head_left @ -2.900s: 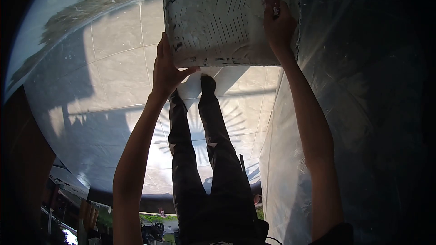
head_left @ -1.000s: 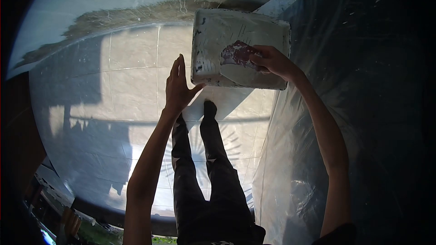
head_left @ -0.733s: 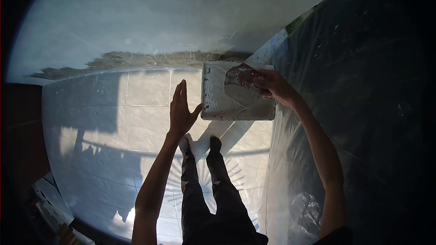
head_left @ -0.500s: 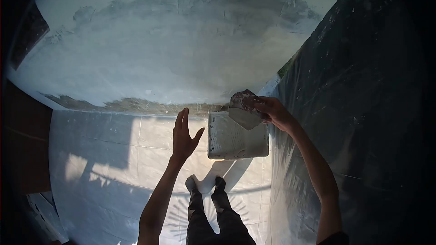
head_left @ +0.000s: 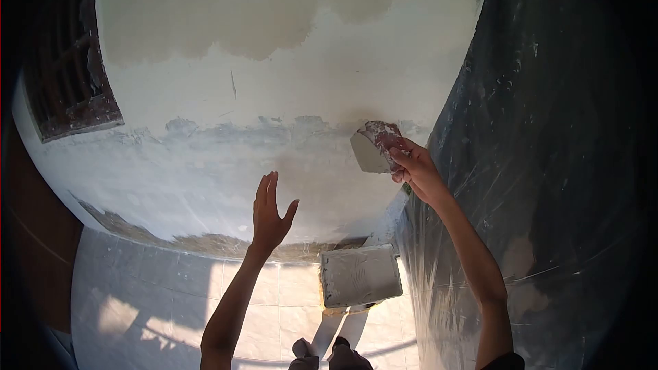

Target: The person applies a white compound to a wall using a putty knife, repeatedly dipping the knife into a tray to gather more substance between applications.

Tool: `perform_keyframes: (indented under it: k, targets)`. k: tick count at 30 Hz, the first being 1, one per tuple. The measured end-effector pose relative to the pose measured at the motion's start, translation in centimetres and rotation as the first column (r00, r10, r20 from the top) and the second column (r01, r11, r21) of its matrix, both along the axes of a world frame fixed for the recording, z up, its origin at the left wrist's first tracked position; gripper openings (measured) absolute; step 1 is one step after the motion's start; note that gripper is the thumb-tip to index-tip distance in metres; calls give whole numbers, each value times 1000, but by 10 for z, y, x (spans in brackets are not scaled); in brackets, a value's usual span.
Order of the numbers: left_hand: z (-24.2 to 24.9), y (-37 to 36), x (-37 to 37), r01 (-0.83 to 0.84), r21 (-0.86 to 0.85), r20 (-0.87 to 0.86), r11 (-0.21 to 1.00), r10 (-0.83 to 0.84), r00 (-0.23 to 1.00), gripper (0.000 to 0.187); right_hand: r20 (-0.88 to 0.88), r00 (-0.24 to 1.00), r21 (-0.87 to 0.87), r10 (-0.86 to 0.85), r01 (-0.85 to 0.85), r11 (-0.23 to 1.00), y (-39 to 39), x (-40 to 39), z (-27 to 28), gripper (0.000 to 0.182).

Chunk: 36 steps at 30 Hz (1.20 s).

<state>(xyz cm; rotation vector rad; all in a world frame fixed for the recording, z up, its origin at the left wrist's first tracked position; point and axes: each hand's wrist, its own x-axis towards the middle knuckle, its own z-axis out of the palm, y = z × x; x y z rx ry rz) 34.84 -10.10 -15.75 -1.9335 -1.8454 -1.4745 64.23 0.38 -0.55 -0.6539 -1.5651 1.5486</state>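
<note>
My right hand grips a putty scraper with a broad, pale flat blade and a reddish part smeared with dried filler. It is raised in front of the wall, which carries patches of grey and beige coating. Held out at the left, my left hand has its fingers up and thumb apart, with nothing in it. Below the scraper, a rectangular tray of pale, smooth putty stands on the floor close to the foot of the wall.
A dark barred window is set in the wall at upper left. Clear plastic sheeting hangs over the dark surface along the right. Sunlit tiles cover the floor, and my feet stand near the tray.
My view has tilted up the wall, bringing the window in and the tray lower in view. The scraper has risen from over the tray to the wall; my left hand stays open.
</note>
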Motion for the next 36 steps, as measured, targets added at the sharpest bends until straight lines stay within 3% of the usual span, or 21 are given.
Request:
perform_keyframes:
  k: [5,7,8,10,11,13,14,16,17,19,20,22,26,29,30,36]
  targets:
    - [57,25,-33,-1,175,-60,985,12,998,69,-58,993,182,-99,108,977,8,-47,63,21]
    - [84,35,-45,-14,208,-70,978,30,997,65,-59,976,382,-207,214,899,15,-68,87,18]
    - [95,41,-53,-31,255,-88,966,55,995,64,-60,977,385,-203,210,899,21,-79,99,18]
    - [116,55,-68,-59,341,-104,938,100,989,61,-79,911,711,-405,336,618,32,-97,119,16]
    - [124,60,-75,-65,340,-104,938,106,989,61,-78,913,710,-400,332,621,35,-103,128,16]
    - [143,72,-87,-159,446,-107,881,229,968,61,-136,814,931,-565,301,209,36,-113,151,17]
    - [148,79,-96,-156,487,-111,859,238,965,61,-135,816,930,-562,300,212,38,-116,157,17]
    - [156,90,-110,-181,503,-149,845,291,945,62,-203,805,974,-558,224,-31,44,-125,167,19]
    - [157,93,-115,-202,517,-183,832,338,923,62,-202,806,974,-557,225,-28,50,-128,169,19]
    - [158,99,-123,-237,497,-197,835,375,906,62,-366,811,903,-456,191,-385,62,-134,171,26]
    - [158,103,-127,-236,500,-215,833,383,898,62,-366,812,903,-455,191,-386,67,-135,170,26]
    - [153,110,-130,-233,499,-235,834,390,890,62,-405,773,828,-489,83,-555,73,-138,168,33]
    - [145,123,-135,-271,523,-231,808,441,867,62,-516,708,710,-483,39,-703,82,-145,152,40]
    - [138,135,-142,-276,567,-244,776,478,844,61,-526,704,731,-476,88,-677,96,-152,129,42]
    - [135,138,-143,-289,594,-237,751,507,829,59,-512,681,729,-524,21,-684,101,-150,120,41]
    - [130,154,-148,-303,694,-208,653,585,784,58,-432,711,793,-555,7,-609,102,-151,82,48]
